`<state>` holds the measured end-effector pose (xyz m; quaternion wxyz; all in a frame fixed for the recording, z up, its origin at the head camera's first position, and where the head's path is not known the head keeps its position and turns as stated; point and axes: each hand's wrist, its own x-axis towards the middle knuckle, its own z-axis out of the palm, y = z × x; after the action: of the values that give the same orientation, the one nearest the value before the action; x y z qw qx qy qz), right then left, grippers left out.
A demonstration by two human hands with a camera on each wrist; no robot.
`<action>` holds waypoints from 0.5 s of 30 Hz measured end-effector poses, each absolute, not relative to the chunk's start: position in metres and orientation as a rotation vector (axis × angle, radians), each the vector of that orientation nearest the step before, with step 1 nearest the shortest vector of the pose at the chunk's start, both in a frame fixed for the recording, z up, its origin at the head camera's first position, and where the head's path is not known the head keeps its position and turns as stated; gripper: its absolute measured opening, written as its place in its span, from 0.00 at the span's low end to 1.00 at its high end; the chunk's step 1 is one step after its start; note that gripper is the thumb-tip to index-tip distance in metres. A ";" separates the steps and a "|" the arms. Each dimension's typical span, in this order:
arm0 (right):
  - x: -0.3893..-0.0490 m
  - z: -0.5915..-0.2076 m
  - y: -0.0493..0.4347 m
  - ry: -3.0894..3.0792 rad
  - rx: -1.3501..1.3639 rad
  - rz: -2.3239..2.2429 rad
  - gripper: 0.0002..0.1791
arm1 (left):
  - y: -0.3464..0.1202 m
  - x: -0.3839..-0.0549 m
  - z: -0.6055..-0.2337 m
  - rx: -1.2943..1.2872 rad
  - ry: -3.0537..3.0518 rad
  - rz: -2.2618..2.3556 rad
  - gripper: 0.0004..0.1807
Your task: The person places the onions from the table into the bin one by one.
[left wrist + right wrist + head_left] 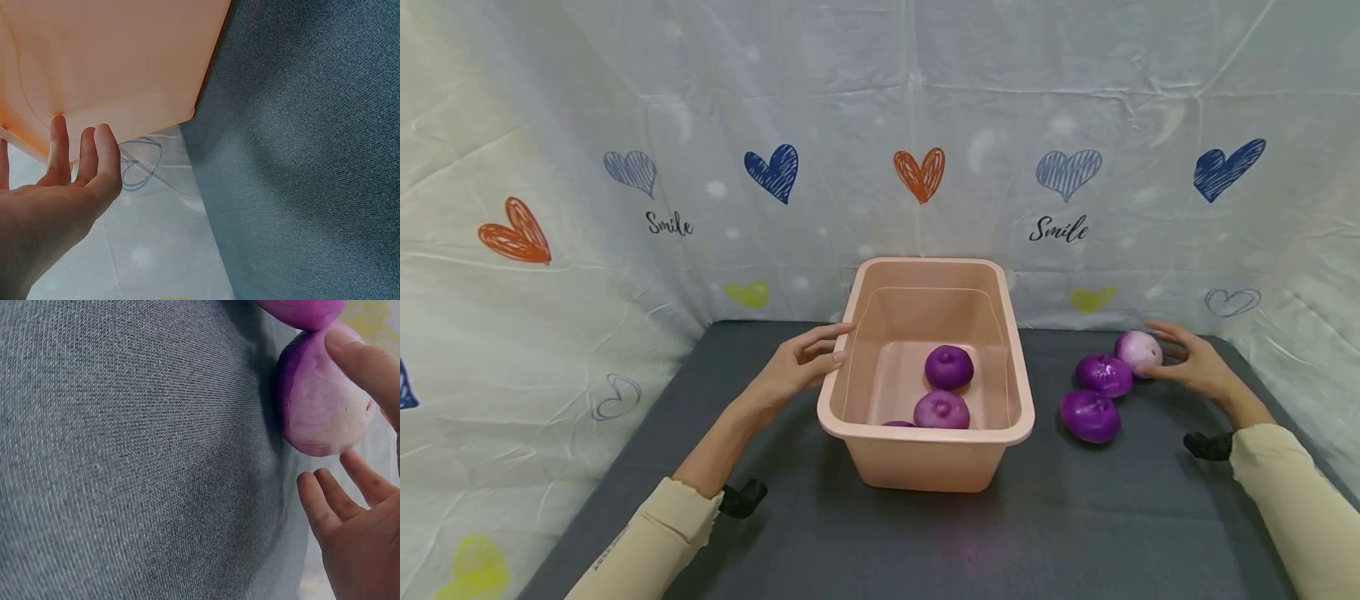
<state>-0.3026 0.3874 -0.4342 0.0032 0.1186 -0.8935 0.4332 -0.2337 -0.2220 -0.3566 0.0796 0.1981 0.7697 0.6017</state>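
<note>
At the left rim of a peach plastic bin [1018, 379], my left hand [793, 362] touches the side with fairly straight fingers. The left wrist view shows these fingers [57, 147] against the outer wall. On the right, my right hand [1198, 367] spreads its thumb and fingers about a pale purple-and-white onion [1138, 350]. In the right wrist view the thumb overlaps this onion and the other fingertips are close below it. Two darker purple onions, one glossy [1103, 375] and one nearer [1090, 417], sit beside it.
Inside the bin lie two purple onions [949, 367] in plain sight, and part of another [898, 423] shows behind the front rim. Dark grey cloth [880, 542] covers the table. A pale sheet [850, 100] with printed hearts hangs behind and along the sides.
</note>
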 end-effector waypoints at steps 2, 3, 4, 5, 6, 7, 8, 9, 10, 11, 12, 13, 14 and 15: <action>-0.303 -0.434 0.386 -2.794 0.385 1.370 0.49 | -0.222 -0.234 -0.357 0.595 2.300 1.800 0.29; -0.303 -0.434 0.385 -2.795 0.392 1.373 0.49 | -0.222 -0.234 -0.357 0.596 2.297 1.802 0.29; -0.304 -0.434 0.385 -2.797 0.404 1.368 0.49 | -0.222 -0.234 -0.357 0.597 2.294 1.803 0.29; -0.304 -0.433 0.385 -2.797 0.421 1.356 0.49 | -0.222 -0.235 -0.357 0.598 2.293 1.803 0.29; -0.304 -0.434 0.384 -2.795 0.437 1.347 0.48 | -0.222 -0.235 -0.358 0.601 2.291 1.805 0.29; -0.305 -0.434 0.384 -2.793 0.457 1.331 0.48 | -0.223 -0.235 -0.358 0.603 2.292 1.805 0.29; -0.306 -0.434 0.384 -2.787 0.476 1.319 0.46 | -0.223 -0.235 -0.358 0.603 2.293 1.806 0.29; -0.306 -0.435 0.384 -2.780 0.497 1.307 0.45 | -0.223 -0.235 -0.358 0.604 2.294 1.807 0.29; -0.307 -0.435 0.383 -2.771 0.514 1.299 0.44 | -0.223 -0.235 -0.358 0.601 2.296 1.807 0.29; -0.308 -0.436 0.383 -2.765 0.528 1.296 0.43 | -0.223 -0.235 -0.358 0.599 2.299 1.807 0.29; -0.308 -0.437 0.383 -2.760 0.538 1.295 0.43 | -0.223 -0.235 -0.358 0.602 2.300 1.806 0.29; -0.309 -0.437 0.382 -2.756 0.543 1.296 0.42 | -0.223 -0.235 -0.358 0.598 2.302 1.807 0.29; -0.309 -0.438 0.382 -2.755 0.539 1.293 0.42 | -0.223 -0.235 -0.358 0.596 2.302 1.808 0.29; -0.309 -0.438 0.382 -2.757 0.533 1.287 0.42 | -0.223 -0.235 -0.358 0.596 2.300 1.809 0.29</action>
<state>-0.3095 0.3817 -0.4383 0.0262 0.1725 -0.8923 0.4164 -0.2351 -0.2229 -0.3583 0.0777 0.1991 0.7678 0.6040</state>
